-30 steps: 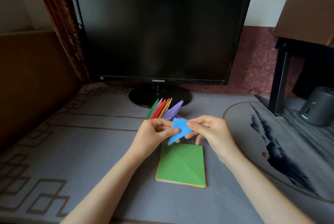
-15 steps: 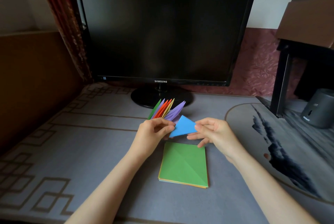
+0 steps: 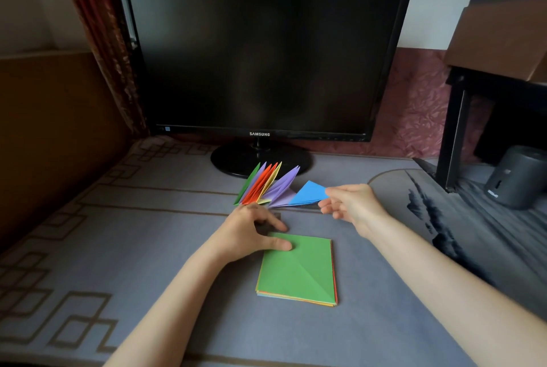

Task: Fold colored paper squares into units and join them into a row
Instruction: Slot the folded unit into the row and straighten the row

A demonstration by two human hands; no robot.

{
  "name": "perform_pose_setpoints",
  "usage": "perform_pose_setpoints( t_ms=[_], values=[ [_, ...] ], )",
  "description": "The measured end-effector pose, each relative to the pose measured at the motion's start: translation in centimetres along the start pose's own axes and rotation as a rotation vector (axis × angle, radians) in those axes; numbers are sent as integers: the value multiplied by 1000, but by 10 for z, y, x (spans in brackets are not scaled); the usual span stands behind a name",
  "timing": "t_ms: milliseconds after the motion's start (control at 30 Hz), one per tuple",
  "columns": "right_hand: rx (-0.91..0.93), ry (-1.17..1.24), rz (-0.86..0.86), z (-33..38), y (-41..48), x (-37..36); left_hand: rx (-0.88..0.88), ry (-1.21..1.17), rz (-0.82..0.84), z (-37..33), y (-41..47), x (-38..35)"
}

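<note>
A fanned row of folded paper units (image 3: pixel 266 186), green, orange, yellow and purple, stands on the grey mat in front of the monitor base. A blue folded unit (image 3: pixel 309 193) sits at the row's right end, against the purple one. My right hand (image 3: pixel 352 204) pinches the blue unit's right tip between thumb and fingers. My left hand (image 3: pixel 251 230) is lower, fingers spread, with the thumb resting on the top left corner of a stack of paper squares (image 3: pixel 299 272) whose top sheet is green with a diagonal crease. It grips nothing.
A black monitor (image 3: pixel 260 50) on a round base (image 3: pixel 231 159) stands just behind the row. At the right are a black stand leg (image 3: pixel 453 136), a grey cylinder (image 3: pixel 518 177) and a cardboard box (image 3: pixel 503 26). The patterned grey mat (image 3: pixel 118 248) covers the desk.
The blue unit has gone from between both hands down to the right end of the row. My left hand let go of it and dropped onto the green stack.
</note>
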State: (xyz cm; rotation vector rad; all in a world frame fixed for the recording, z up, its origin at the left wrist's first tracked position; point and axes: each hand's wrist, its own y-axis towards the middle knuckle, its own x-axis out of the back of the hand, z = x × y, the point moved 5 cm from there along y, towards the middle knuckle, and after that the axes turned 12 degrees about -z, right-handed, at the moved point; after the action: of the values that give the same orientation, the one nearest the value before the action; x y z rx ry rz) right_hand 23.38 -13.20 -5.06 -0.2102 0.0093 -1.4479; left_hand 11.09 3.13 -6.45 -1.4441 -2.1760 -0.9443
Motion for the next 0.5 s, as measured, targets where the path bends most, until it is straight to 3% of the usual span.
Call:
perform_pose_setpoints(
  t_ms=[300, 433, 500],
  values=[
    [13, -177, 54, -3, 6, -32, -3, -16, 3, 0, 0, 1],
    [206, -493, 5, 6, 0, -26, 19, -53, -4, 0, 0, 1],
    [292, -532, -30, 9, -1, -19, 25, -89, -8, 0, 0, 0]
  ],
)
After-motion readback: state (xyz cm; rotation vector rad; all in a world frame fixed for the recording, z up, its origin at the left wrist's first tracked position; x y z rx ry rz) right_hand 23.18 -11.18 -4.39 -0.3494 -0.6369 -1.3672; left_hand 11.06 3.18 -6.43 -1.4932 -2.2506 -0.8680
